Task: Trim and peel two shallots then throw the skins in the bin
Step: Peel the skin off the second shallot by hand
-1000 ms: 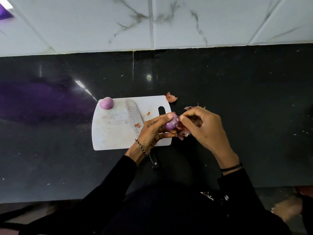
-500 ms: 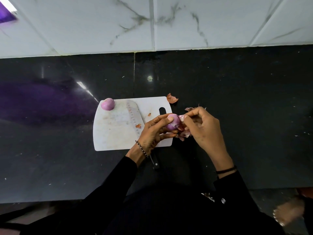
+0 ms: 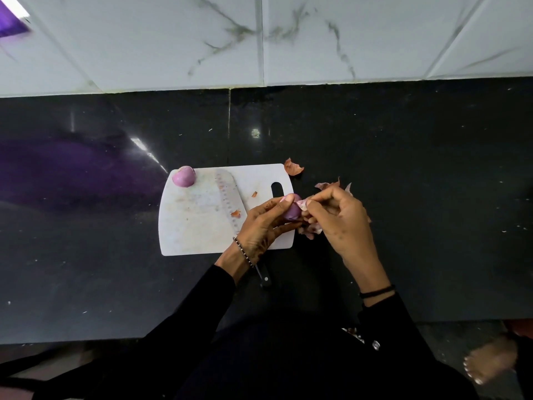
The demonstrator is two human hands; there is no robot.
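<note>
My left hand [image 3: 261,225] grips a purple shallot [image 3: 292,210] over the right edge of the white cutting board [image 3: 199,235]. My right hand [image 3: 341,223] pinches a strip of pale skin [image 3: 302,204] at the shallot's top. More loose skin [image 3: 310,228] hangs below between the two hands. A second, peeled shallot [image 3: 184,176] sits on the board's far left corner. A knife lies across the board, its blade [image 3: 229,202] showing and its black handle [image 3: 264,277] sticking out below my left wrist.
Dry skin pieces lie on the black counter: one [image 3: 292,167] beyond the board's far right corner, others [image 3: 328,184] behind my right hand. Small scraps [image 3: 236,213] dot the board. A tiled wall [image 3: 265,39] rises behind. A bare foot [image 3: 490,362] shows on the floor at lower right.
My right hand's fingertips have shifted a little up the shallot, pulling a strip of skin at its top. The left hand keeps its grip in place.
</note>
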